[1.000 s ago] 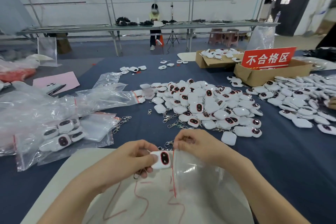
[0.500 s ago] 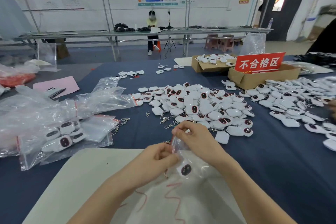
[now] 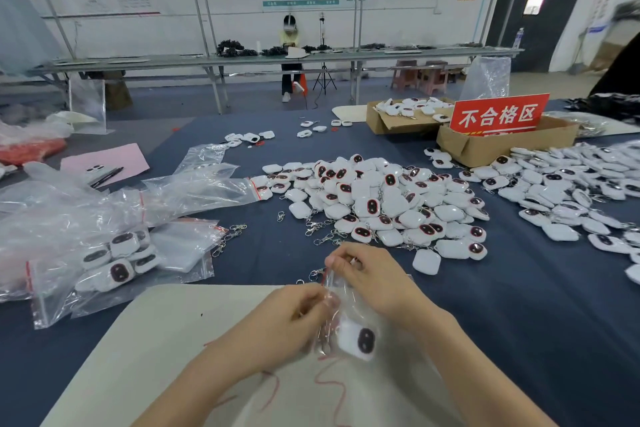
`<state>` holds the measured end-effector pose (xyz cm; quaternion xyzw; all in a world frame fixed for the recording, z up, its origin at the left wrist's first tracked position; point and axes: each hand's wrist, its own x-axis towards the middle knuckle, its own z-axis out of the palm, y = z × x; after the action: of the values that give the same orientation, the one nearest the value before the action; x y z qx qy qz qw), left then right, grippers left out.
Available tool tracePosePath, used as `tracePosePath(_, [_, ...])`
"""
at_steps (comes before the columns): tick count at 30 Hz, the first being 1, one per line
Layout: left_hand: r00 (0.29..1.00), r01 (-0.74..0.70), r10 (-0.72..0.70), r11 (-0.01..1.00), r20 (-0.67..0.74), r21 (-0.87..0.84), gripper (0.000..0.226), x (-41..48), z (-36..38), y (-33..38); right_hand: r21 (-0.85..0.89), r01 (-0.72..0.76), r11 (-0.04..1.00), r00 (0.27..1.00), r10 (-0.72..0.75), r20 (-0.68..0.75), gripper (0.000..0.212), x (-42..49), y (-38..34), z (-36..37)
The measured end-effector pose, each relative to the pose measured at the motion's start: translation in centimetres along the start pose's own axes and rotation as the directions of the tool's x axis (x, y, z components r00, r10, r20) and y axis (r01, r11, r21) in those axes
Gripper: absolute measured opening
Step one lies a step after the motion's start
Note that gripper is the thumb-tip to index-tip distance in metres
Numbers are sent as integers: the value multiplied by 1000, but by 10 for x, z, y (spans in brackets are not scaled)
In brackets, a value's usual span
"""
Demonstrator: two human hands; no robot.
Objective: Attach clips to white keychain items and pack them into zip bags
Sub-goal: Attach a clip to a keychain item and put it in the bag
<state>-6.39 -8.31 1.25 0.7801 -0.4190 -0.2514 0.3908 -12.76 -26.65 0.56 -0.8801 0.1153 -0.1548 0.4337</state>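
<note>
Keychain item (image 3: 359, 340) sat in the zip bag (image 3: 346, 305), left hand (image 3: 291, 319) and right hand (image 3: 374, 279) pinching its mouth; far pile (image 3: 381, 204) lay unpacked.

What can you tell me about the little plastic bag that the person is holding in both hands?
The zip bag is small and made of thin, clear, crinkly plastic, with a red line along its mouth. It is held roughly upright, mouth up, over a pale board. The right hand pinches its top edge and the left hand grips its side. At the bottom sits one white keychain item with a dark, red-rimmed oval face. Whether the mouth is sealed cannot be told.
</note>
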Motion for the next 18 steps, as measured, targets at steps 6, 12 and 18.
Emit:
tracePosePath(6, [969,-19,-16,990,-248,-138,22,11,-14,-5,-55,-75,996,992,69,-102,15,9,9,-7])
tracePosePath(12, [882,-37,-120,947,-456,-320,24,41,-22,-15,-373,-256,892,967,238,-97,46,21,20,-13])
tracePosePath(18, [872,-69,-108,938,-477,-339,20,78,-6,-17,-332,-108,937,993,121,17,55,29,22,-17])
